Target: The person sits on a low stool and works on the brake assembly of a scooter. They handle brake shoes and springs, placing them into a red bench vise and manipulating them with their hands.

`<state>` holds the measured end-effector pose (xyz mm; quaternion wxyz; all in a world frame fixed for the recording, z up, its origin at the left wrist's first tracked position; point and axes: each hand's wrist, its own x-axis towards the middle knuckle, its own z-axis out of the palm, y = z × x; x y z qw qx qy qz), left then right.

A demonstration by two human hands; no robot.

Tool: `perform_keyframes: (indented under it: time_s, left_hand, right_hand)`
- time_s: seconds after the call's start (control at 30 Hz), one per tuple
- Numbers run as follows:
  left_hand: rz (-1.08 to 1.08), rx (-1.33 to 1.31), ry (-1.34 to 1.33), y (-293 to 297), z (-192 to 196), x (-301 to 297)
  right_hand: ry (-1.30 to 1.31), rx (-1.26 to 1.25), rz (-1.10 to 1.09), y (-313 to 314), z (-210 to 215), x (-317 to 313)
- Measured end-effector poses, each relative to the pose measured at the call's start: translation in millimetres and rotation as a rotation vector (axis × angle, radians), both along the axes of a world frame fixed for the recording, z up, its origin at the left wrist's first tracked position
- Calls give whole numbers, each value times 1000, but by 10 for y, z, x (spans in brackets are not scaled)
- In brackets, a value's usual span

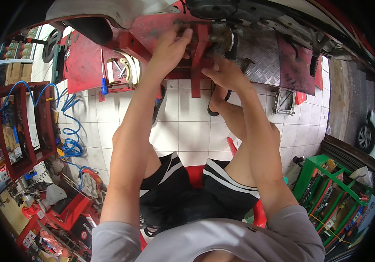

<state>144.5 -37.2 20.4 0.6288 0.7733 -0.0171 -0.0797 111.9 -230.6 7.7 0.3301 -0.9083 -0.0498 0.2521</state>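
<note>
In front of me a red metal clamp frame (199, 59) stands at the lift table, a thick threaded screw (215, 38) running through it. My left hand (170, 49) is at the frame's left side, near a dark rod (205, 22). Its fingers are curled, and what they hold is hidden. Lower down, my right hand (229, 74) is closed beside the frame's right side, thumb toward the red metal. Whatever sits in its fingers cannot be made out. Above both hands is the underside of a motorcycle (222, 8).
On the red lift table (82, 65) lie a blue-handled screwdriver (104, 86), wrenches (120, 70) and curved cream-coloured parts (131, 67). A coiled blue hose (71, 146) hangs by a red rack (10, 131) at left. A green tool rack (327, 187) stands at right.
</note>
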Motion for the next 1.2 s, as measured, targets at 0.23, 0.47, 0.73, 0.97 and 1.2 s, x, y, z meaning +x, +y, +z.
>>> perform_keyframes:
  time_s: [0.23, 0.47, 0.73, 0.97, 1.2]
  left_hand:
    - [4, -39, 38, -108, 82, -19]
    - [30, -105, 21, -128, 116, -43]
    - [58, -16, -84, -105, -25, 42]
    - [37, -188, -81, -150, 52, -18]
    - [24, -51, -3, -104, 40, -7]
  right_hand:
    - [-203, 443, -281, 217, -293, 127]
    - [235, 1084, -680, 159, -3, 22]
    - [81, 1419, -836, 89, 55, 18]
    - [-259, 1023, -471, -116, 251, 114]
    - [-153, 941, -367, -261, 363, 176]
